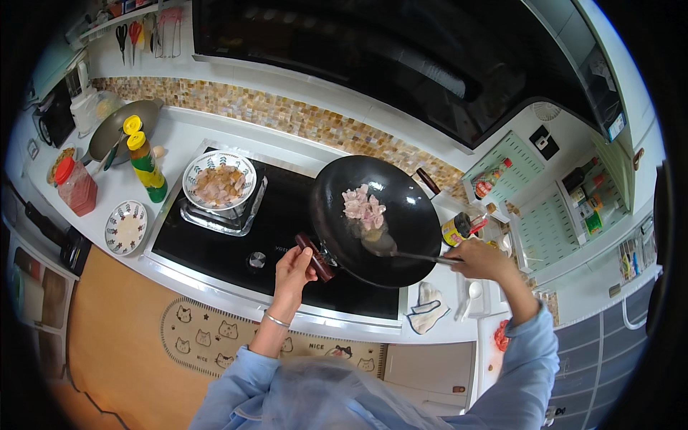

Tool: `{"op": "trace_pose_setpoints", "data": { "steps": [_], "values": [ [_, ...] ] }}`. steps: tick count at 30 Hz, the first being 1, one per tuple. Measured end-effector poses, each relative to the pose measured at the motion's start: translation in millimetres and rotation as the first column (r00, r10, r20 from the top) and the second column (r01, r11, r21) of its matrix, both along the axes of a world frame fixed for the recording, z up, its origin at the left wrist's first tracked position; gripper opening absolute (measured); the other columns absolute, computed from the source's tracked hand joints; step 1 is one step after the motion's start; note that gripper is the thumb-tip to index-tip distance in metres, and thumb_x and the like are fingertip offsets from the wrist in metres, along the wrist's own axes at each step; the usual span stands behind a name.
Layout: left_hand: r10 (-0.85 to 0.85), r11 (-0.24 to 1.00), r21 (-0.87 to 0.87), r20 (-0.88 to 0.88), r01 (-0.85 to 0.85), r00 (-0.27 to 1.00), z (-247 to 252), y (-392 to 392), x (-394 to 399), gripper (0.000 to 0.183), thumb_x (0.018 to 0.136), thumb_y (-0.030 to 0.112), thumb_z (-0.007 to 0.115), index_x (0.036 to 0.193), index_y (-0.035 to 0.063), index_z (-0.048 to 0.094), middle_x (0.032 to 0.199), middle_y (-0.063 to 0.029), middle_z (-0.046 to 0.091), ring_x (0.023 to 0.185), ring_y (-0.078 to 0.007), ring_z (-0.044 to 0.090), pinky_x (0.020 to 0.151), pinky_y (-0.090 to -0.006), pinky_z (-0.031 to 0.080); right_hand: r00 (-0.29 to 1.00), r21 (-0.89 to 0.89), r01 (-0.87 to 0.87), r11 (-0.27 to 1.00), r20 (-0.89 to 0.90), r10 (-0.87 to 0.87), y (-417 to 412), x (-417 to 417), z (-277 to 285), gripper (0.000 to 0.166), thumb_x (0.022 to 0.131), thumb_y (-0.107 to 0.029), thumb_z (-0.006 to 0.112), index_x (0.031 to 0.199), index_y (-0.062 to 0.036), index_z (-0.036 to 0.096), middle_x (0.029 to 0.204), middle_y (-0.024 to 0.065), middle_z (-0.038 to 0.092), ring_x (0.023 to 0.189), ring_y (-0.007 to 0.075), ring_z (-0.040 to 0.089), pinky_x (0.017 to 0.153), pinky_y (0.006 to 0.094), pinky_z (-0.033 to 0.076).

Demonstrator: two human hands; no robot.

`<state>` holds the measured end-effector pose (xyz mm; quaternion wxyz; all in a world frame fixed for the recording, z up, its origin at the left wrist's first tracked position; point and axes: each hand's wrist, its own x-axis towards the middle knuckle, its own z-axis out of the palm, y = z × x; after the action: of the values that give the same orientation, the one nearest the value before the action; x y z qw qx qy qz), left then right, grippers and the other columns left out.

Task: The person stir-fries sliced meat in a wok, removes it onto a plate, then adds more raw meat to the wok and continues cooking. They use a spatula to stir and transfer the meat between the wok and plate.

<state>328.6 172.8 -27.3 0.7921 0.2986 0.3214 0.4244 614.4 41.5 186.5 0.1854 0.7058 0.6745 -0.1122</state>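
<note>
A large black wok (398, 215) sits over the right side of the black glass gas hob (279, 215). Pieces of pale pink raw meat (364, 207) lie in the wok, with some liquid just below them. My left hand (294, 270) grips the wok's near dark wooden handle (316, 258). In my right hand (480, 259) is the handle of a metal spatula (381, 246), whose blade rests in the wok beside the meat and liquid. On the left burner stands a patterned white bowl (188, 185) of sliced meat (219, 183).
An empty patterned dish (126, 228), a green bottle with a yellow cap (148, 169), a red-lidded jar (78, 185) and a second pan (121, 131) stand at left. A folded cloth (428, 309), a white spoon (472, 298) and a yellow-labelled jar (456, 228) are at right.
</note>
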Motion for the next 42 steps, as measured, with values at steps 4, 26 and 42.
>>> {"op": "trace_pose_setpoints", "data": {
  "steps": [4, 26, 42],
  "values": [
    [-0.037, 0.999, 0.008, 0.014, 0.037, 0.999, -1.6, 2.6, 0.3, 0.022, 0.091, 0.022, 0.058, 0.101, 0.0022, 0.057, 0.074, 0.0018, 0.056, 0.056, -0.0045, 0.050, 0.050, -0.0204, 0.047, 0.973, 0.274, 0.079, 0.959, 0.188, -0.134, 13.5, -15.3, -51.7, 0.033, 0.079, -0.012, 0.060, 0.111, -0.0131, 0.064, 0.087, 0.0165, 0.063, 0.081, 0.0318, 0.064, 0.071, 0.0405, 0.051],
    [-0.048, 0.999, 0.010, 0.025, 0.048, 0.999, 0.5, 2.8, -4.9, 0.021, 0.091, 0.021, 0.058, 0.100, 0.0027, 0.058, 0.073, 0.0021, 0.057, 0.057, -0.0033, 0.051, 0.051, -0.0193, 0.048, 0.968, 0.033, 0.149, 0.988, -0.209, -0.139, 27.3, -28.5, 9.6, 0.026, 0.078, -0.012, 0.064, 0.102, -0.0044, 0.067, 0.077, 0.0173, 0.066, 0.070, 0.0286, 0.064, 0.064, 0.0338, 0.048],
    [-0.054, 0.999, -0.003, 0.036, 0.054, 0.998, -0.2, 3.2, -6.9, 0.017, 0.091, 0.020, 0.057, 0.099, 0.0050, 0.058, 0.077, 0.0020, 0.056, 0.061, -0.0043, 0.051, 0.054, -0.0201, 0.048, 0.920, 0.545, 0.097, 0.832, 0.270, -0.284, 10.6, -36.6, -55.4, 0.036, 0.078, -0.009, 0.057, 0.112, -0.0192, 0.064, 0.084, 0.0148, 0.058, 0.069, 0.0335, 0.063, 0.059, 0.0431, 0.051]
  ]
}}
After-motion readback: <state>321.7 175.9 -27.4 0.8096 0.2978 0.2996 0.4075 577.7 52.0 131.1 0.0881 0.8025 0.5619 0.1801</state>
